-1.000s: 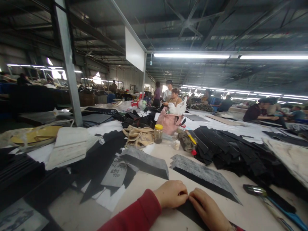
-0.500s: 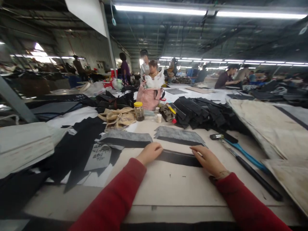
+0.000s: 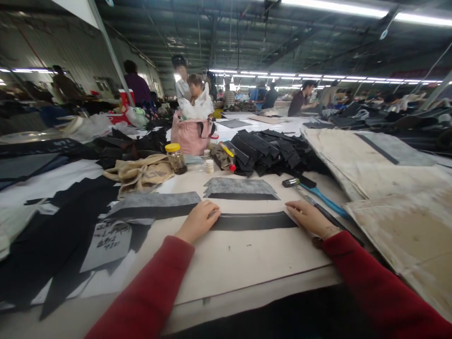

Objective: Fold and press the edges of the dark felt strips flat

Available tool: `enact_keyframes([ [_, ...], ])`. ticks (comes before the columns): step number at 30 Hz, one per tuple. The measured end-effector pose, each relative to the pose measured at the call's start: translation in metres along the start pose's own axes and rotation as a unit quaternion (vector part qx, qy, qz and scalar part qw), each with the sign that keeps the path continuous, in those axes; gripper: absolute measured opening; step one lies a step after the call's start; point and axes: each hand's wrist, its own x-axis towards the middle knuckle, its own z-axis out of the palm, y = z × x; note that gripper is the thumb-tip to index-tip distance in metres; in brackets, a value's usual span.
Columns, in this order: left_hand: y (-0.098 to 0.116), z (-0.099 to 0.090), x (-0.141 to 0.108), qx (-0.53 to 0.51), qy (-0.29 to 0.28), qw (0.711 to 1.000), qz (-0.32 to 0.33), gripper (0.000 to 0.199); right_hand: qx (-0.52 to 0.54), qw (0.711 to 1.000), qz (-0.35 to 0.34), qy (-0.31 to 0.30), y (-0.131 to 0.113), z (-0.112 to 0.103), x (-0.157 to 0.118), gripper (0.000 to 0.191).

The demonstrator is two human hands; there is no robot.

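Observation:
A dark fabric strip (image 3: 256,221) lies flat across the pale board (image 3: 247,263) in front of me. My left hand (image 3: 201,217) is at the strip's left end, its fingers bent and closed over that end. At the other end is my right hand (image 3: 312,217), with fingers stretched out and the fingertips beside the strip's upper right corner. Just beyond lie a grey-and-black stack of fabric pieces (image 3: 242,187) and, left of it, a similar stack (image 3: 158,203).
A blue-handled tool (image 3: 326,200) and a black-handled tool (image 3: 328,214) lie at right. Behind stand a yellow-lidded jar (image 3: 176,160), a pink bag (image 3: 190,134) and a heap of black pieces (image 3: 268,148). A marked grey piece (image 3: 108,245) lies left. Several people work farther off.
My view has swung to the right. My right hand has slid outward toward the strip's right end, showing more of the strip. The left hand stays at the left end.

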Motion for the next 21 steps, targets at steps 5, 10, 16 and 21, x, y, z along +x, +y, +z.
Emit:
enact_keyframes([
  [5,0.029,0.002,-0.001,0.097,0.012,0.993,0.069,0.020,-0.020,0.996,-0.082,0.002,-0.024,0.006,0.004,0.034],
  [10,0.053,0.014,0.001,0.139,-0.038,0.984,0.107,0.021,-0.038,0.996,-0.079,-0.029,-0.031,0.013,0.004,0.031],
  [16,0.069,0.034,0.013,0.166,-0.093,0.974,0.126,0.020,-0.015,0.997,0.011,-0.068,-0.027,0.009,0.010,0.038],
  [21,0.075,0.039,0.025,0.181,-0.099,0.974,0.098,0.011,0.136,0.984,0.013,-0.112,-0.020,-0.004,0.010,0.038],
])
